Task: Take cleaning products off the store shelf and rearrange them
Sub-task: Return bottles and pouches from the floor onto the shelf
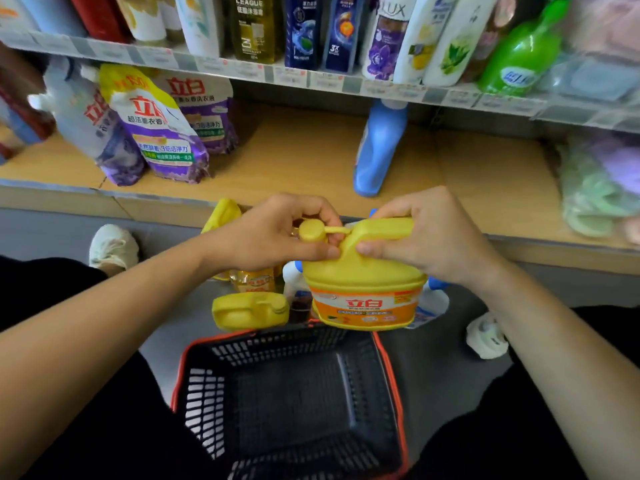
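The yellow jug (363,282) sits at the centre of the view, held between both hands above the floor, with its orange label facing the camera. Its long axis runs from 12 to 6 o'clock, base down. The handle (384,228) lies across the top from 9 to 3, and the cap (310,230) is at the 9 o'clock end.

The left hand (277,233) curls its fingers round the cap, with the thumb laid along the jug's shoulder. The right hand (426,237) wraps its fingers over the handle and presses its thumb in beneath it. The two thumb tips almost meet, so neither hand is nearer than the other. The right hand looks to be carrying the weight.

The coming move turns on two directions from the jug:

- **Lower shelf board (294,157):** it lies toward 12 o'clock, just beyond the knuckles, with bare board between the purple pouches (162,133) at 10 o'clock and the blue bottle (379,147) at 12 to 1.
- **Black basket (207,393):** it lies at 6 o'clock, and the jug's base hangs over its far rim. Inside it only its own mesh floor and walls show.

Setting the jug on the board would mean pushing it away toward 12 – lowering it toward 6 would put it in the basket.

A second yellow jug (249,310) lies on its side on the floor at 8 o'clock, just outside the basket. A white-and-blue bottle (433,299) is partly hidden behind the held jug at 4 o'clock.
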Available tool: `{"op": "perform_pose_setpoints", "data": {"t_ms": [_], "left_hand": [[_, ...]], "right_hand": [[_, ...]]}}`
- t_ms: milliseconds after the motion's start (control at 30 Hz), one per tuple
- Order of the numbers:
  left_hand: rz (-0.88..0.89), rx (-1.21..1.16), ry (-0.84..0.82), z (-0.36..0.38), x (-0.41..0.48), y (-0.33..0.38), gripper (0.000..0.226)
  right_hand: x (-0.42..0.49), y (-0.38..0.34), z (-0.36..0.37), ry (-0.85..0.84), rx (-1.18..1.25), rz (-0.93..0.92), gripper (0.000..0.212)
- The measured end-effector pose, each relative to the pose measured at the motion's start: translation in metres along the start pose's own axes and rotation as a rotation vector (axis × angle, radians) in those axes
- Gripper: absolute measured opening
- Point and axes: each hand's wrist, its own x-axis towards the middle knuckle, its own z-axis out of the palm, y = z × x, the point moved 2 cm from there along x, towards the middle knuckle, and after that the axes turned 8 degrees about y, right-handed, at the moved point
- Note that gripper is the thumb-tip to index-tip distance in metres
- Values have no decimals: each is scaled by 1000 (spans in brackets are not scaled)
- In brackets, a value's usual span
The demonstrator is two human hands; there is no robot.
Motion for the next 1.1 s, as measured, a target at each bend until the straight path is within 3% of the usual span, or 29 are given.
{"op": "perform_pose_setpoints", "data": {"t_ms": [133,400,633,733,833,1100], "left_hand": [[11,-16,44,8,-2,-4,26],[133,218,384,25,-8,-3,23],[117,-57,386,25,-6,1,8],[125,-115,428,18,-5,0,11],[155,15,471,9,-3,-4,19],[10,-151,382,3,0,-15,34]], "right_hand": [[0,6,1,-21,-26,0,28],[-3,0,4,13,-8,12,21],[-3,-2,5,81,42,6,18],[-1,2,3,111,99,26,16],[3,6,0,148,169,61,16],[6,13,-7,191,172,81,16]]}}
